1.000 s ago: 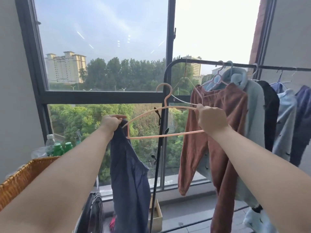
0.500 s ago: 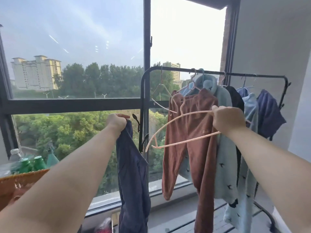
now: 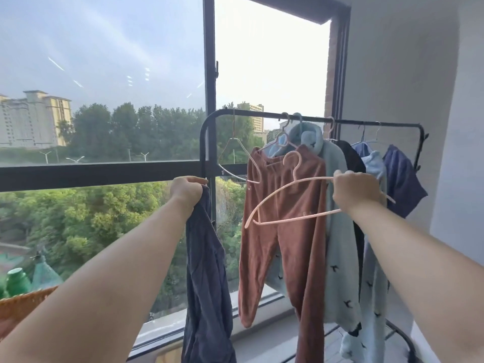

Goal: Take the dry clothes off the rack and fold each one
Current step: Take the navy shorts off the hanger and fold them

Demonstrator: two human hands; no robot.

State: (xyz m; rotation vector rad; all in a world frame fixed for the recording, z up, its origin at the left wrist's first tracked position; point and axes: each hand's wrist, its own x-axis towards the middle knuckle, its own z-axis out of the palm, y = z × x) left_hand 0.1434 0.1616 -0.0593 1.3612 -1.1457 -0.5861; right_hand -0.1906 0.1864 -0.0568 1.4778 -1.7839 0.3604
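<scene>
A: Dark blue cloth is bunched in your left hand [image 3: 187, 191]. Your fingers are closed tight on the top edge of that garment [image 3: 207, 284], and it hangs straight down, off the rack, in front of the window [image 3: 104, 100].

B: And my right hand?

A: Your right hand [image 3: 355, 189] is closed around the upper arm of an empty pink hanger [image 3: 285, 203]. You hold it tilted in the air, with its hook pointing up, in front of the clothes and free of the rail.

B: What is behind the hanger?

A: Rust-brown trousers [image 3: 285, 247] hang from the black rack [image 3: 262, 115], nearest your hands. Just beside them, to your right, is a pale green top with small dark bird shapes [image 3: 337, 258]. Further right come a black piece [image 3: 352, 159], a light blue piece [image 3: 374, 166] and a dark blue one [image 3: 402, 182] at the rack's far end.

B: Anything else on the rail?

A: One bare hanger [image 3: 235, 158] hangs at the rack's left end, apart from the clothes.

B: And down to my left?

A: The rim of a woven basket [image 3: 23, 301] shows beneath your left forearm. Green bottle caps [image 3: 17, 280] stand just behind it, by the glass.
</scene>
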